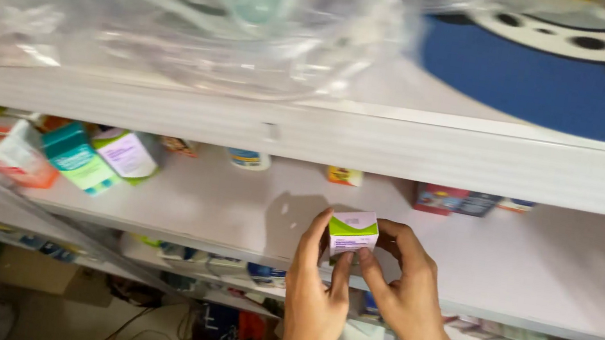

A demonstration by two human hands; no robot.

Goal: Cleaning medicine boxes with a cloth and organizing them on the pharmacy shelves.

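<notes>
Left hand [314,298] and right hand [403,287] grip small box [353,232] (green-white).

White shelves [526,264] run across the frame, small boxes [76,154] scattered along the back; crinkled clear plastic [206,14] fills the upper left, floor [154,331] dim below.

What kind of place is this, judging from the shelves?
Probably a pharmacy or its small stockroom. White shelves carry many small cartons like medicine packs, both hands hold a small green-and-white box, and clear plastic bags lie on top.
</notes>
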